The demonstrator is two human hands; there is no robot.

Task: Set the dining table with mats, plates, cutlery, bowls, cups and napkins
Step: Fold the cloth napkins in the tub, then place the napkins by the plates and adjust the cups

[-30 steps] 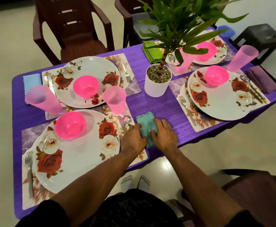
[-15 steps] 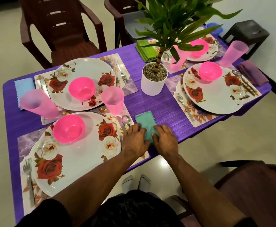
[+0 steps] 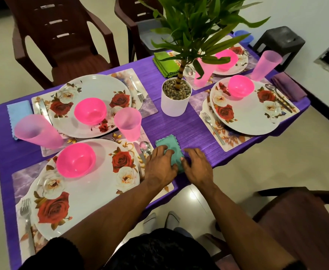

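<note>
Soft indoor light, wide-angle edge warping

Teal napkin (image 3: 171, 148) near half hidden under both hands.

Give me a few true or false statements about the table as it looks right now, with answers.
1. Both hands, left hand and right hand, touch the teal napkin. True.
2. The potted plant lies tipped over. False: it stands upright.
3. Each pink bowl sits on a plate. True.
4. The green napkin lies under the hands. False: it lies at the far edge.
</note>
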